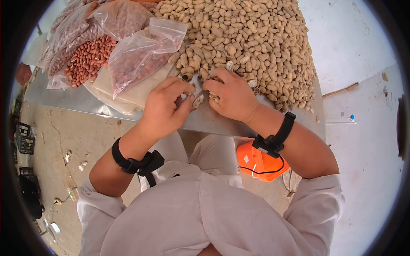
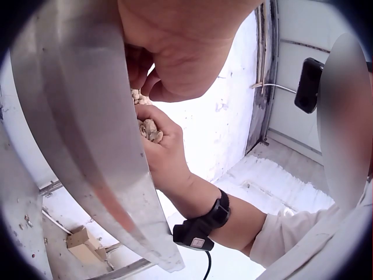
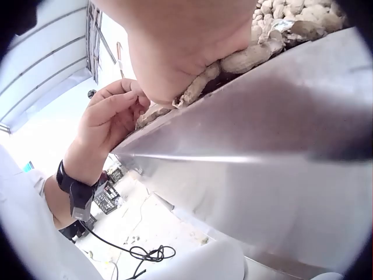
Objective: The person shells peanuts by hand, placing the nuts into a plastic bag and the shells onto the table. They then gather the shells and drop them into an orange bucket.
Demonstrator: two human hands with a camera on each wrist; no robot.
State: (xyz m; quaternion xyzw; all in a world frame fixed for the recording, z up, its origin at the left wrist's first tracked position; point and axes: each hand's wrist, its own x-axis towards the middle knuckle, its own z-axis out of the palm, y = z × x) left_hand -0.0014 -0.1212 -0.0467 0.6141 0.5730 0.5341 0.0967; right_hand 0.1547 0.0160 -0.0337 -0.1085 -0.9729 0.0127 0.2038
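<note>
Many peanuts (image 1: 256,47) heap at one o'clock; the right hand (image 1: 234,96) grips shells (image 2: 151,128); the left hand (image 1: 164,106) curls, its hold I cannot tell.

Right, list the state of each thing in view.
Left hand: fingers curled; grip unclear.
Right hand: curled round peanut shells.
Peanuts: heaped, mostly in shell.
Red kernels: shelled, skins on.
Front clear bag: partly filled, mouth unclear.
Right wrist strap: fastened.
Orange container: partly hidden, lid unclear.
</note>
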